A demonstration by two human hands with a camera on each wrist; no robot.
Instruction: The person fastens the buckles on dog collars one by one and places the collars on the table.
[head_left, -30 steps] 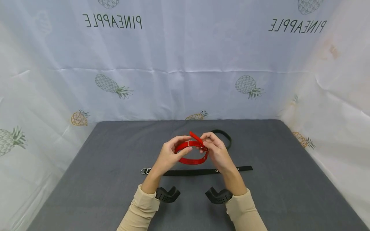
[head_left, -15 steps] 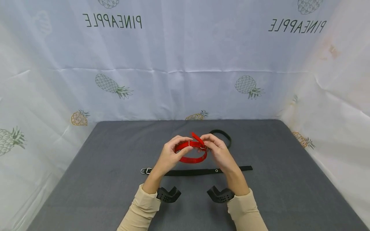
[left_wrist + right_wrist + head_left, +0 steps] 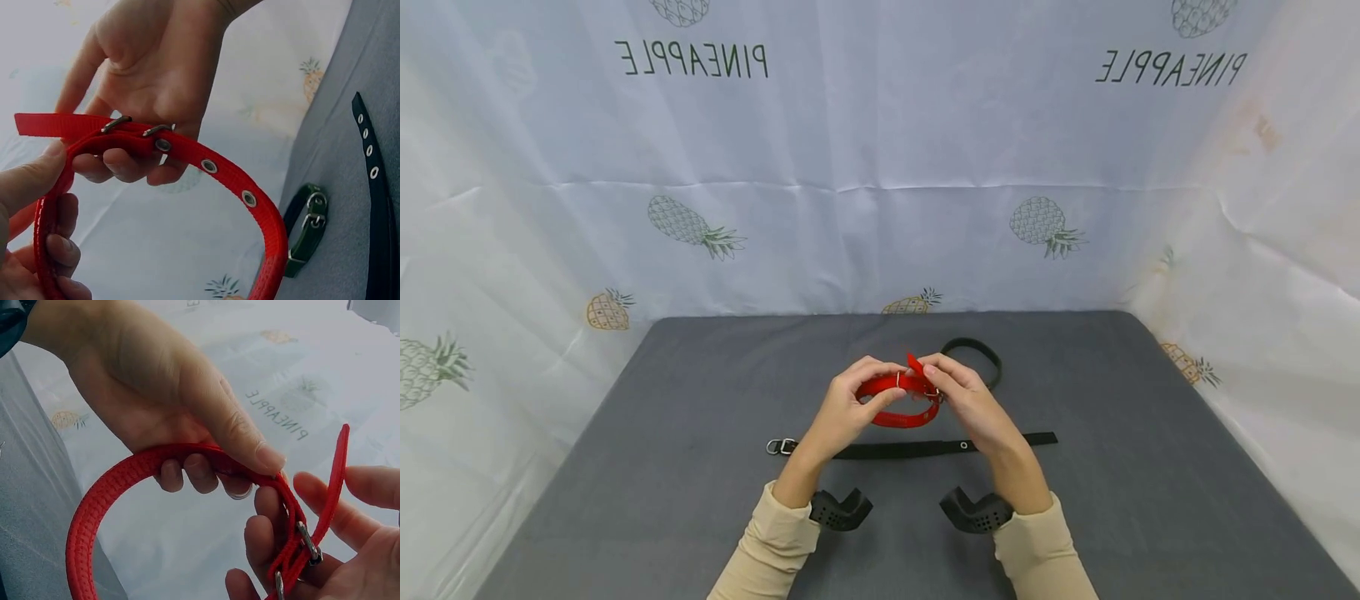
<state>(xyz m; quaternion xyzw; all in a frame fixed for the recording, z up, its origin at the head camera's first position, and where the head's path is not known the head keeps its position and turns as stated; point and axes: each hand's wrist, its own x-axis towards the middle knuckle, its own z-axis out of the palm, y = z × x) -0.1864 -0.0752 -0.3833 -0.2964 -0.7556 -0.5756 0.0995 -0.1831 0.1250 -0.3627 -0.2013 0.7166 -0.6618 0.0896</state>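
Observation:
A red collar with metal eyelets and a buckle is held up in a loop between both hands. My left hand grips the band beside the buckle, thumb on the outside and fingers curled inside the loop. The collar's free end passes through the buckle and sticks out past it. My right hand is at the buckle, its thumb and a finger on either side of that free end. In the left wrist view, fingertips of the right hand show under the band.
A black collar with a buckle and eyelets lies straight across the grey table, below the hands. Behind the right hand, a dark green collar lies buckled in a ring. A pineapple-print curtain encloses the back and sides.
Both hands and the red collar have shifted slightly right and down. The free end shows shorter above the right hand's fingers, which now sit closer to its tip.

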